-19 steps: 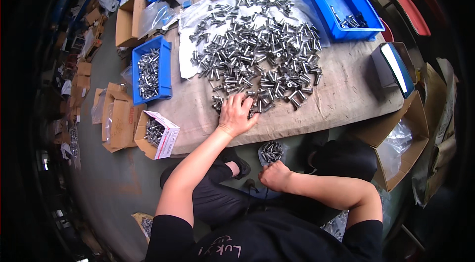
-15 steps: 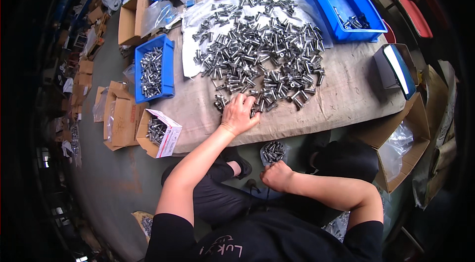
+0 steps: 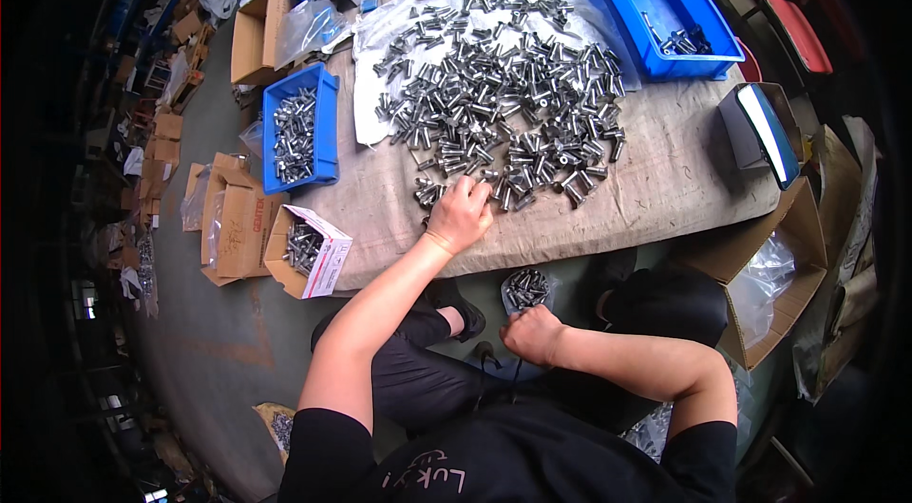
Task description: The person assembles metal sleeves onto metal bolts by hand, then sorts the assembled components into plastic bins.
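Note:
A broad heap of short silvery metal bolts (image 3: 513, 104) lies across a cloth-covered table (image 3: 665, 180), partly on white plastic sheeting (image 3: 372, 113). At the heap's near edge is my left hand (image 3: 461, 216), its fingers curled down among the bolts. What lies under those fingers is hidden. Below the table edge, my right hand (image 3: 532, 335) is closed in a fist around the gathered side of a small clear plastic bag (image 3: 508, 299). Several bolts of the same kind (image 3: 527, 287) show inside the bag.
Blue bins with bolts stand at left (image 3: 328, 123) and far right (image 3: 717, 68). An open carton of bolts (image 3: 328, 265) sits at the near left corner. At right are a box with a dark-edged lid (image 3: 769, 137) and a carton holding clear plastic (image 3: 803, 284).
My left hand has shifted slightly and its fingers are drawn closer together at the heap's edge. The right hand keeps its hold on the bag, nearly still.

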